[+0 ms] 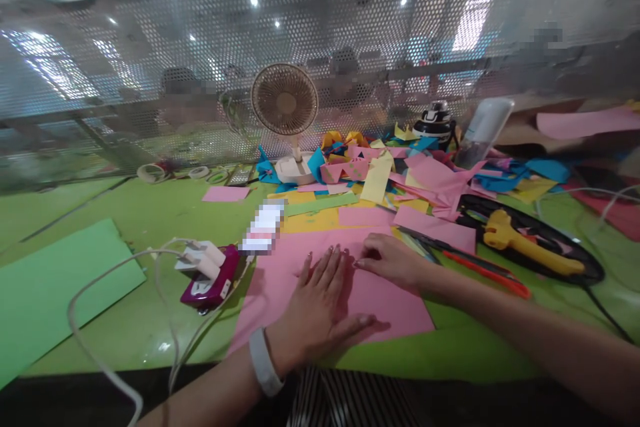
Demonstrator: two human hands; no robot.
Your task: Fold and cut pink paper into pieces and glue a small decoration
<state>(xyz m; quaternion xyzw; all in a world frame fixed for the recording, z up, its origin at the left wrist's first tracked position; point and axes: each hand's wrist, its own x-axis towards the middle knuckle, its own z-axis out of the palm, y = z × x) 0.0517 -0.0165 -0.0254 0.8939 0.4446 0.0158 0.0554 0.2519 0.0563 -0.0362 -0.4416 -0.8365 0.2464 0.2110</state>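
Note:
A large pink paper sheet [395,320] lies at the table's front edge. My left hand [320,300], with a pale band on its wrist, rests on it palm down, fingers stretched out and thumb apart. Just right of those fingertips, my right hand [390,257] touches the sheet with curled fingers and thumb pressed together. Whatever they may pinch is hidden. Long black-and-orange scissors [485,270] lie beyond my right forearm. Yellow paper [310,221] and a green strip [325,203] sit behind the sheet. A lit phone [265,227] borders its far left corner.
Left of the sheet stands a purple power block [210,287] with white chargers [203,259] and looping cables. Green card [65,293] lies farther left. Behind are a fan [285,100], heaped paper scraps [430,177] and a bottle [485,130]. A yellow glue gun [535,247] occupies a black tray [595,270].

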